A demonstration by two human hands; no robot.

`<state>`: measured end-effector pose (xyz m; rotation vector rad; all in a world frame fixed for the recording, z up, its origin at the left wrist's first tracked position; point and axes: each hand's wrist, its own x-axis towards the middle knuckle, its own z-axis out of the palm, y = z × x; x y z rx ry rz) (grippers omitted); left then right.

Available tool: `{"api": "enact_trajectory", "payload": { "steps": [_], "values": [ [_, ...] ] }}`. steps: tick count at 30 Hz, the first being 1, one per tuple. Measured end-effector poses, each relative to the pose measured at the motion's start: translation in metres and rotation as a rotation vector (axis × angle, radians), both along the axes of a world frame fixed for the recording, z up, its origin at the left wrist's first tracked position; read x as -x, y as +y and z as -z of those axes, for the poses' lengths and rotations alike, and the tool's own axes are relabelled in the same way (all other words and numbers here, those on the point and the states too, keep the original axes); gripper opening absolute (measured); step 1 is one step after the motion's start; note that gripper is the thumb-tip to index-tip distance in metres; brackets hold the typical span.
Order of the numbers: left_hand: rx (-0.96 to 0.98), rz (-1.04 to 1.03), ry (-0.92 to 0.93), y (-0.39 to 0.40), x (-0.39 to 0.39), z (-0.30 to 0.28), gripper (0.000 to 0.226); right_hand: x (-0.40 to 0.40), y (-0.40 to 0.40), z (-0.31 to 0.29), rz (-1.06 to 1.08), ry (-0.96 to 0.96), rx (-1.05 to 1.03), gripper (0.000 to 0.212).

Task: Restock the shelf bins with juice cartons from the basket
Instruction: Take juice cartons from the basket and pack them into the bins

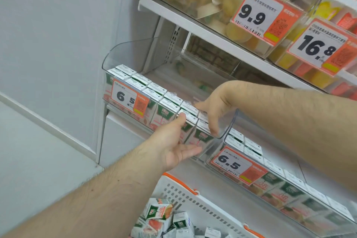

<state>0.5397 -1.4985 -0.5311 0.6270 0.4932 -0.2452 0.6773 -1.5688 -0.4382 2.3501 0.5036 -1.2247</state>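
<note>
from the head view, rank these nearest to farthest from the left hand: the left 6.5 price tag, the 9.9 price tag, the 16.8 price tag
1. The left 6.5 price tag, on the front of the clear bin just left of the left hand.
2. The 9.9 price tag, on the shelf above, up and to the right.
3. The 16.8 price tag, further right on that upper shelf.

the left bin (135, 60) stood open on top, with clear air under the upper shelf (212, 38). its front rows were packed with juice cartons (154, 91), and both hands filled the right end. behind the rows the bin floor lay bare. price tags (129, 98) covered part of its front wall. the neighbouring bin (270, 185) was full along its front.
</note>
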Motion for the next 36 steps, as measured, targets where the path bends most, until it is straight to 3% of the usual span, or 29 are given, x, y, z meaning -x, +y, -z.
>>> {"api": "enact_trajectory", "payload": {
  "steps": [5,8,10,13,16,19,23,27,29,31,32,35,36],
  "values": [
    [-0.006,-0.018,0.005,0.000,0.003,-0.002,0.062,0.008,-0.009,0.004,-0.232,-0.214,-0.099,0.125],
    [-0.005,0.009,-0.006,0.000,0.004,-0.002,0.037,0.007,-0.015,0.005,-0.198,-0.274,-0.207,0.123],
    [-0.012,0.019,-0.001,0.000,0.003,-0.001,0.030,0.009,-0.017,0.004,-0.189,-0.310,-0.231,0.107],
    [-0.037,0.014,-0.008,-0.001,0.002,0.001,0.031,0.011,-0.017,0.002,-0.147,-0.302,-0.270,0.055],
    [-0.046,-0.002,-0.010,-0.003,0.002,0.000,0.027,0.007,-0.013,-0.003,-0.062,-0.179,-0.241,0.036],
    [-0.046,-0.001,-0.006,-0.002,0.003,-0.001,0.030,0.002,-0.007,-0.008,0.135,-0.025,-0.207,0.042],
    [-0.046,-0.004,0.010,-0.001,0.002,-0.001,0.026,-0.001,-0.004,-0.003,0.221,-0.033,-0.240,0.063],
    [-0.068,-0.018,0.012,-0.001,0.001,-0.002,0.061,0.000,0.001,0.000,0.184,-0.037,-0.140,0.060],
    [-0.110,-0.004,0.007,-0.002,0.004,-0.001,0.068,0.006,0.003,0.002,0.167,-0.100,-0.130,0.060],
    [-0.167,0.028,-0.005,-0.007,0.008,0.003,0.060,0.016,0.003,0.002,0.117,-0.228,-0.178,0.061],
    [-0.202,0.059,-0.016,-0.010,0.012,0.006,0.054,0.023,0.002,0.001,0.068,-0.307,-0.221,0.054],
    [-0.349,0.184,-0.038,-0.023,0.028,0.016,0.042,0.049,-0.014,0.002,-0.070,-0.597,-0.454,0.009],
    [-0.424,0.240,-0.049,-0.028,0.035,0.020,0.037,0.061,-0.022,0.004,-0.104,-0.706,-0.544,0.010]
  ]
}}
